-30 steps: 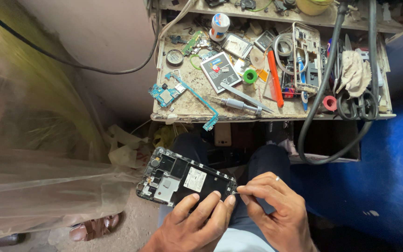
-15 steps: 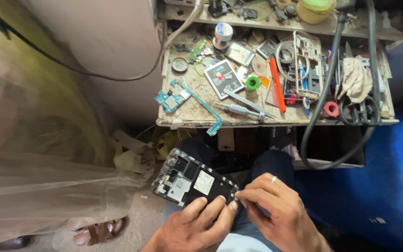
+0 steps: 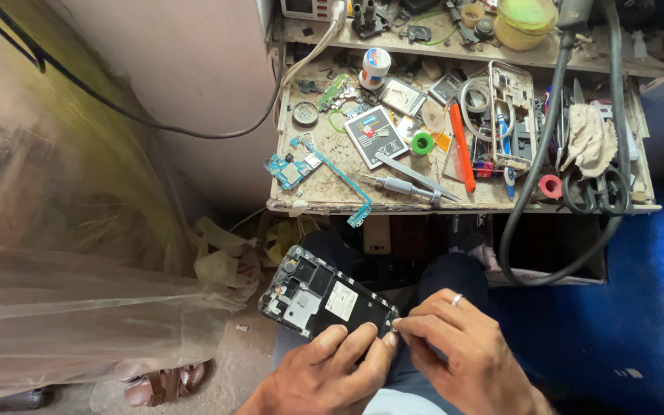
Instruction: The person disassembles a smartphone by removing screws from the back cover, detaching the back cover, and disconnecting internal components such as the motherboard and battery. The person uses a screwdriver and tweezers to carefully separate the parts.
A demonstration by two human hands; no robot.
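Over the lap, low in the view: both hands meet at the near right corner of an opened phone frame [image 3: 330,301]
Phone frame: dark, back cover off, with a white label patch and small metal parts showing; it lies tilted, resting over the person's knees, below the counter edge
Left hand [image 3: 332,373]: fingers closed on the near long edge of the phone frame, thumb and forefinger pressing at the corner
Right hand [image 3: 459,350]: fingertips pinched together at the same corner, touching the frame and the left fingertips; I cannot tell if something small is between them; a ring [image 3: 458,300] sits on one finger
Counter [image 3: 324,201]: worn and dusty, well apart from the hands, crowded with parts
Left part of counter: a blue circuit board [image 3: 292,169] with a long blue flex strip [image 3: 343,180] running to the front edge
Middle of counter: a black phone battery [image 3: 375,134], a grey screwdriver [image 3: 403,187] just beside metal tweezers [image 3: 409,171], a green tape roll [image 3: 422,143], an orange tool [image 3: 461,146]
Right part of counter: an empty silver phone frame [image 3: 511,115], a pale cloth [image 3: 589,138], a small red roll [image 3: 550,186]
Cable: a thick dark cable [image 3: 536,177] hangs from above and loops under the counter
Floor, left: clear plastic sheet [image 3: 78,307] and a brown sandal [image 3: 167,382]
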